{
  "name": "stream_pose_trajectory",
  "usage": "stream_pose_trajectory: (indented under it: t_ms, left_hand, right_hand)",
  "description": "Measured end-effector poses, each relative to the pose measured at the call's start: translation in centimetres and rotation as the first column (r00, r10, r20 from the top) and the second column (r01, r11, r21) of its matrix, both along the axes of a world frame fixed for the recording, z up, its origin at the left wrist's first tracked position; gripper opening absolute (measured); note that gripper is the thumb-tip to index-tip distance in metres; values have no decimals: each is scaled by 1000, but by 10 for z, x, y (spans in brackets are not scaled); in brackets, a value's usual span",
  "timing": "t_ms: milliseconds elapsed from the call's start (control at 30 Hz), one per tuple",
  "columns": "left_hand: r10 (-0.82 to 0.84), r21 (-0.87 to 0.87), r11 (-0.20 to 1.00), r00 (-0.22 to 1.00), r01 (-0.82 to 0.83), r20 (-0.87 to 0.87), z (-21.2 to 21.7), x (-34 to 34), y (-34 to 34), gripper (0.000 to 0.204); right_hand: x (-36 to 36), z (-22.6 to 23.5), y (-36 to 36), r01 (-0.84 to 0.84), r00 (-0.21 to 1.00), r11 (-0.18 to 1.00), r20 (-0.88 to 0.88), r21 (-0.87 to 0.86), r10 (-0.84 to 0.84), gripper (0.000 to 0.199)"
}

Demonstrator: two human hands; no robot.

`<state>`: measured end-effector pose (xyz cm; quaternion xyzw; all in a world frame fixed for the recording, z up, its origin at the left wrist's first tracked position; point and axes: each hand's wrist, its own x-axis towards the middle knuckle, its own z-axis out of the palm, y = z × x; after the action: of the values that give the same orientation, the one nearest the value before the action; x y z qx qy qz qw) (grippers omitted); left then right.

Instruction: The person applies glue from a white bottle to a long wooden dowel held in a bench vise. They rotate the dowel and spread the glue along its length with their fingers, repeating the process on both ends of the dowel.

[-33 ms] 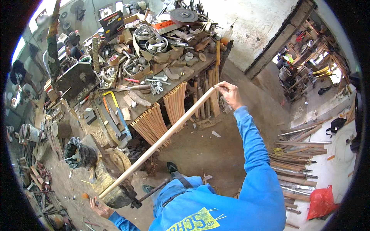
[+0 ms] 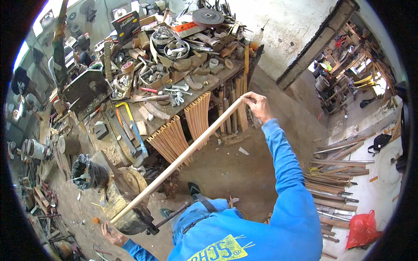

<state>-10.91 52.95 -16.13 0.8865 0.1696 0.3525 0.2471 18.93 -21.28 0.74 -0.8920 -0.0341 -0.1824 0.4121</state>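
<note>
A long, pale, smooth wooden rod [image 2: 176, 162] slants from the lower left up to the middle of the view. At its upper end my right hand [image 2: 258, 106] pinches the tip between thumb and fingers, the arm stretched forward. Low on the left, my left hand [image 2: 114, 235] is at the other end, fingertips against the rod; its thumb is not clearly seen. Under the rod's lower part stands a worn yellowish bench vise [image 2: 119, 213] with a long dark handle [image 2: 172, 215].
A cluttered workbench [image 2: 220, 85] carries metal parts, a grinding disc [image 2: 208, 18] and a hacksaw [image 2: 133, 126]. Several curved wooden strips [image 2: 170, 138] lean along its front. A black-lined bucket [image 2: 90, 172] stands left of the vise. On the right lie wooden lengths [image 2: 333, 185] and a red bag [image 2: 362, 229].
My right hand and the rod's upper end have shifted very slightly left. Both hands stay at the rod's ends.
</note>
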Motion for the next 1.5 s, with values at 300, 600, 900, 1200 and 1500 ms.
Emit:
stream_pose_trajectory:
  t_ms: [300,600,900,1200,1500]
  left_hand:
    - [190,-163,969,982,-186,10,-19,-59,4,37]
    - [213,117,972,973,-202,-90,18,-39,-67,46]
    - [-218,141,930,817,340,-533,74,43,-160,88]
    - [-491,82,773,676,629,-549,79,125,-344,92]
    - [-691,134,594,588,793,-420,118,232,-545,91]
  right_hand:
    - [9,8,-6,-47,992,977,104,-210,70,14]
    - [-2,3,78,-329,929,795,-24,-509,368,11]
    - [-28,-8,200,-566,805,673,-144,-477,575,9]
    - [-98,16,188,60,992,993,102,98,-70,29]
    - [-237,-13,85,629,712,634,-6,449,-702,12]
